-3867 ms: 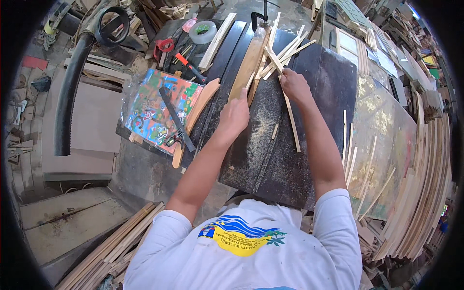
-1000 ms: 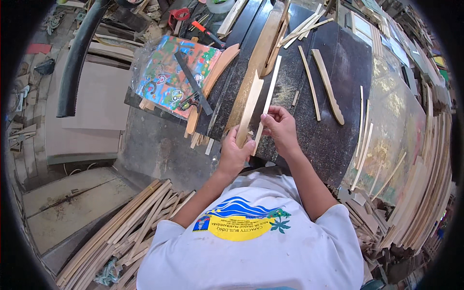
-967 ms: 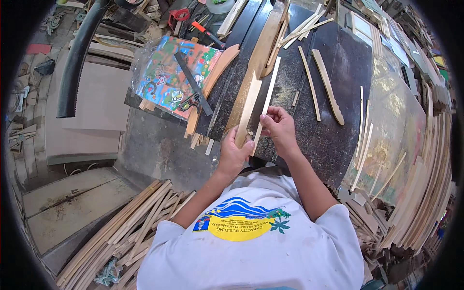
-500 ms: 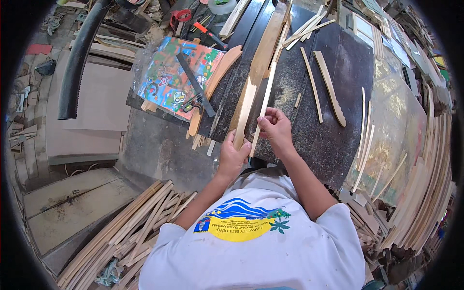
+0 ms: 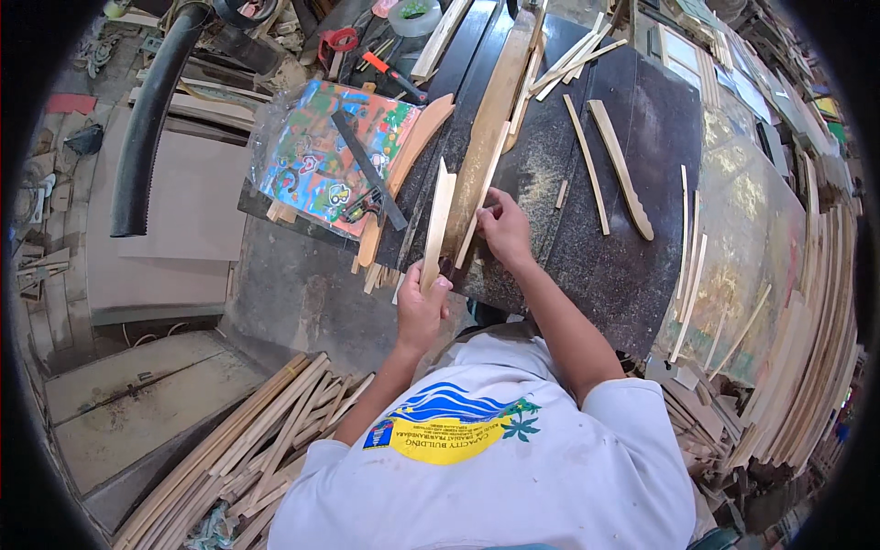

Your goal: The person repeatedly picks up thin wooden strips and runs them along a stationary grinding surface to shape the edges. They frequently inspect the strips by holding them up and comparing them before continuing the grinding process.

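My left hand (image 5: 421,307) is closed around the lower end of a short, pale piece of wood (image 5: 439,225), whose split-looking tip points away from me. Between the fingers of my right hand (image 5: 503,228) is a thin wooden strip (image 5: 490,174). That strip lies along the right edge of a long brown board (image 5: 500,96), which runs away from me over the dark, dusty worktable (image 5: 550,266). The fingertips of my right hand are partly hidden by the hand itself.
Right of my hands lie a wavy-edged wooden piece (image 5: 623,174), a narrow stick (image 5: 587,165) and a small offcut (image 5: 561,193). At left are a colourful plastic-wrapped sheet (image 5: 312,137), a dark flat bar (image 5: 367,165) and a curved wooden piece (image 5: 417,151). An orange-and-black cutter (image 5: 392,75) lies farther back.
My left hand has shifted left and slightly nearer me, taking the pale wood away from the long board. My right hand has moved left, bringing the thin strip against the board's edge.
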A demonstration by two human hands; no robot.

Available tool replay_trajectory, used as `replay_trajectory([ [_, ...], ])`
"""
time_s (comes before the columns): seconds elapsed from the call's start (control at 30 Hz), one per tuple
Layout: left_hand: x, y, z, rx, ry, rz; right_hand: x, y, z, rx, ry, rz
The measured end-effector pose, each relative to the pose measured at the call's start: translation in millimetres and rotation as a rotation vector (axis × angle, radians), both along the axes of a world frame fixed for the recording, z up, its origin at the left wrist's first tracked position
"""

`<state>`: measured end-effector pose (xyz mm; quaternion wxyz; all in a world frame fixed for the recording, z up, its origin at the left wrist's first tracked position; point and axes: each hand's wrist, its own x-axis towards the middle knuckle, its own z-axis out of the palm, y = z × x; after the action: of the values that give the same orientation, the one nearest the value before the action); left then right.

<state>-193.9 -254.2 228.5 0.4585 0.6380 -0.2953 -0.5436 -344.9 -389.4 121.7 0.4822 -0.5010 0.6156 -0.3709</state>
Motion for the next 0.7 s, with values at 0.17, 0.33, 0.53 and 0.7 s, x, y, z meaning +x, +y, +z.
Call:
replay_trajectory([
  [0.17,13.6,4.9,1.6,-0.028,-0.088,0.004,0.2,-10.1,12.1,-0.085,0.324,0.091],
  [0.33,26.9,9.6,2.1,-0.044,-0.167,-0.062,9.9,-14.7,14.2,-0.153,0.387,0.081],
  [0.53,42.3,12.7,14.5,-0.131,-0.609,-0.426,3.2,-52.3,14.5,-0.152,0.434,0.060],
  [0.7,41.0,31.3,21.9,-0.037,-0.831,-0.653,4.3,-63.2,15.7,-0.127,0.476,0.046],
])
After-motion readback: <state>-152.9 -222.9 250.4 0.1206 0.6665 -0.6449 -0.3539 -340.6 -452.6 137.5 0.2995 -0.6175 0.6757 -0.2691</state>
